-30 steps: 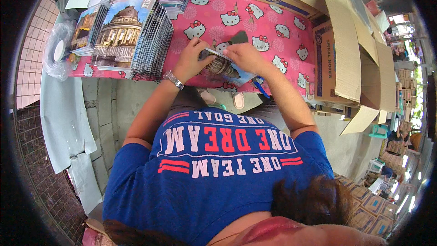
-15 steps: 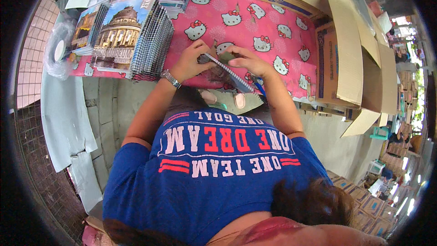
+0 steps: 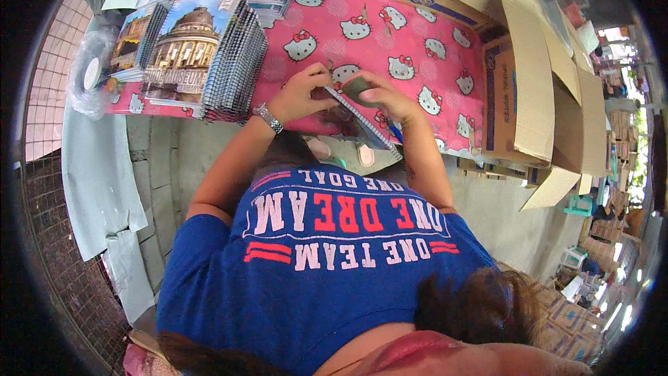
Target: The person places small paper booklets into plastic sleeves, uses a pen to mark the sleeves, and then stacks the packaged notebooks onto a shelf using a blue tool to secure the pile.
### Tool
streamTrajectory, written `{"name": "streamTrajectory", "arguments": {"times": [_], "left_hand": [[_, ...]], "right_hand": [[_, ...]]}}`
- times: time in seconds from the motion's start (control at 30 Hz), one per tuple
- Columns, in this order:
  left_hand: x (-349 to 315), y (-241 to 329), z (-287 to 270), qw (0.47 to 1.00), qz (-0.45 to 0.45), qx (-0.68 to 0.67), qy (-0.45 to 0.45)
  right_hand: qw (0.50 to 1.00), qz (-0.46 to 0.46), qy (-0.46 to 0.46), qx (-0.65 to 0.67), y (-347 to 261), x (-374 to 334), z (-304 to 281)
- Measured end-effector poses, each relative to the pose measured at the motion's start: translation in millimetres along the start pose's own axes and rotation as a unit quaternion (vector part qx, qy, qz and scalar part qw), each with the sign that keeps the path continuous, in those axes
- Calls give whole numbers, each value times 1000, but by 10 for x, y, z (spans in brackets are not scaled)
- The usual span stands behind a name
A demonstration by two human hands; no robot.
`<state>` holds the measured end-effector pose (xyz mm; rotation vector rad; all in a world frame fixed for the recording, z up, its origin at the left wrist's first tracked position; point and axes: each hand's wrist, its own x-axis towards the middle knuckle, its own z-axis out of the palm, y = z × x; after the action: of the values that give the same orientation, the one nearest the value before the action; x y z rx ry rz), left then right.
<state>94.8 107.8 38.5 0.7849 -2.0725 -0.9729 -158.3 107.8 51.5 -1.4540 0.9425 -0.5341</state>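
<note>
A spiral-bound notebook (image 3: 360,122) is tilted up on edge over the table's near side, its wire binding slanting down to the right. My left hand (image 3: 304,96), wearing a metal watch, pinches the notebook's upper end between thumb and fingers. Just right of that end, my right hand (image 3: 390,99) grips a small flat grey-green piece (image 3: 357,88) close to the wire; its material is unclear. Something blue (image 3: 395,130), partly covered, shows beneath the right hand. Most of the notebook's cover is turned away from view.
Tall stacks of spiral notebooks (image 3: 188,49) with picture covers stand at the left of the pink cartoon-print tablecloth (image 3: 327,35). Clear plastic wrap (image 3: 87,73) lies at the left end. Open cardboard boxes (image 3: 525,90) line the right side, flaps spread outward.
The grey-green piece has turned, showing more of its face, as my right hand rotates. The notebook's lower end has shifted slightly right and toward me. My left hand keeps its hold.
</note>
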Motion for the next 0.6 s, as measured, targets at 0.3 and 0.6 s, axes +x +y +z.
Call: {"name": "streamTrajectory", "arguments": {"times": [0.3,0.6], "left_hand": [[-14,46,110,997,-32,50,49],[-44,147,132,991,-72,79,76]], "right_hand": [[883,-106,88,-449,-218,-199,-19],[849,-85,202,-482,-464,-300,505]]}}
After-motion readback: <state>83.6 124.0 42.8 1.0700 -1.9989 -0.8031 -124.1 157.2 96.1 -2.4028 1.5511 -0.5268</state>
